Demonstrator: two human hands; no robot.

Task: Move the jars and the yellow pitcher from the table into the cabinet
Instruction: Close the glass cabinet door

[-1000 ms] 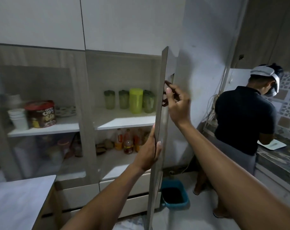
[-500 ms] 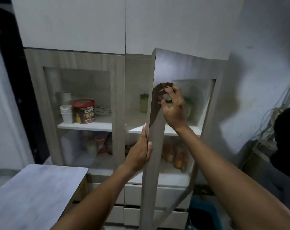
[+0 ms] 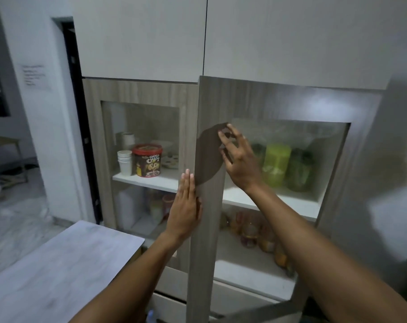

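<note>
The yellow pitcher [image 3: 276,163] stands on the upper shelf [image 3: 274,199] of the cabinet [image 3: 137,94], seen blurred through the glass of the right door [image 3: 209,229], with green jars [image 3: 299,170] just beside it on both sides. My right hand [image 3: 238,160] rests against that door's frame and glass edge, fingers loosely spread, gripping nothing. My left hand [image 3: 185,207] lies flat and released along the door's left edge. The table [image 3: 58,271] sits bare at lower left. Behind the left door, a chocolate tub [image 3: 147,160] stands by stacked cups [image 3: 125,162].
</note>
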